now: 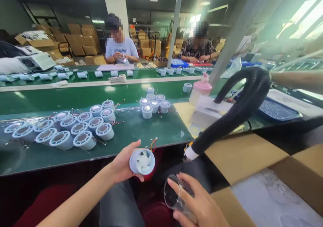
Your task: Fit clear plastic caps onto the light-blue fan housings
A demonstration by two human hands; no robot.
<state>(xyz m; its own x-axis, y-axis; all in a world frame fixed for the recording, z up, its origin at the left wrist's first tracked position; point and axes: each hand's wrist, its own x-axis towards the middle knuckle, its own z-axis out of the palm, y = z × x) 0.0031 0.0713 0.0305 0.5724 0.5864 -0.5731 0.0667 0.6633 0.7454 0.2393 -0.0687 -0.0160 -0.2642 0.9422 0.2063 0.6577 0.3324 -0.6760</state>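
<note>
My left hand (123, 164) is wrapped round a small light-blue fan unit (142, 161), its white blades facing up toward me. Red and yellow wires (153, 144) stick out behind the unit. Lower right, my right hand (199, 200) grips a clear plastic cup-like cover (175, 191) by its sides, its round opening turned toward the fan. The two pieces are apart, both held in front of the bench edge above my lap. More blue fan housings (83, 138) stand in rows on the green bench to the left, and a smaller group (154, 105) stands in the middle.
A black flexible hose (234, 116) arches over the right side, its white nozzle (191, 153) pointing down near the bench edge. An open cardboard box (252, 156) with clear parts lies lower right. A pink-lidded container (202, 87) and a blue tray (277, 109) stand behind. Two people work across the bench.
</note>
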